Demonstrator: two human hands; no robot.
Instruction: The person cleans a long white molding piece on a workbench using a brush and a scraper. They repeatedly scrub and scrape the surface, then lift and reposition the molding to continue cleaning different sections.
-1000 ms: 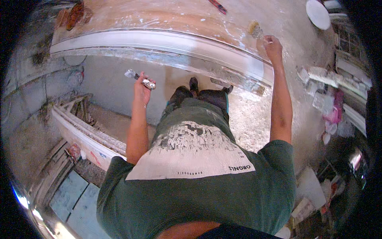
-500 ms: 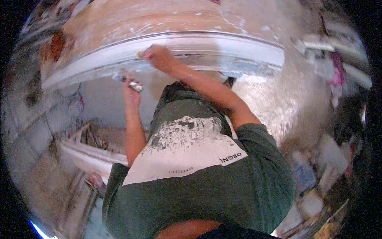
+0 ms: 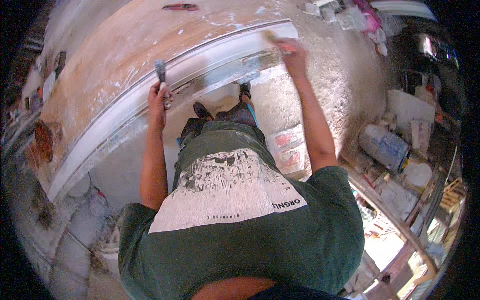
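Note:
My left hand (image 3: 159, 102) is closed round the handle of a putty knife (image 3: 160, 71), its grey, flared blade pointing up and away from me. That blade hangs over the long white moulding (image 3: 230, 47), which curves across the picture in front of me. My right hand (image 3: 294, 57), blurred by motion, is at the moulding's right end. In its fingers is a small tool with a yellowish end (image 3: 270, 36) and some red near the grip; its exact kind is too smeared to tell. Whether the yellowish end touches the moulding, I cannot tell.
Beyond the moulding lies a brown, white-spattered surface (image 3: 125, 45) with a red and dark tool (image 3: 181, 7) on it. A blue and white container (image 3: 384, 145) lies among clutter at right. Pink cloth (image 3: 370, 22) is at the far right. My feet (image 3: 202, 111) show below the moulding.
My right hand has swung from the moulding's middle to its right end. The left hand's putty knife now points up and away. My view has turned, so the moulding slants more.

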